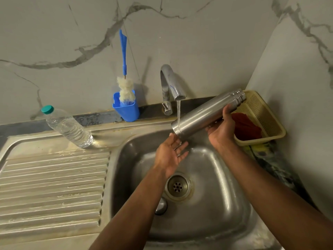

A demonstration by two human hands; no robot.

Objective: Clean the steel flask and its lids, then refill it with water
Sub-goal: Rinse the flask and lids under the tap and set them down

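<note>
Rinsing looks under way: the right hand (220, 128) grips the steel flask (207, 114), tilted over the sink (225, 204) with its base under the tap (171, 83) stream; the left hand (172, 154) lies open just below. Brushing, lids and refill seem left. No lid is clearly identifiable; the flask's mouth faces away.

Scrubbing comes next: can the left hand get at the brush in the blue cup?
Probably yes: the left hand is open and empty, and nothing stands between it and the brush upright in the blue cup.
</note>
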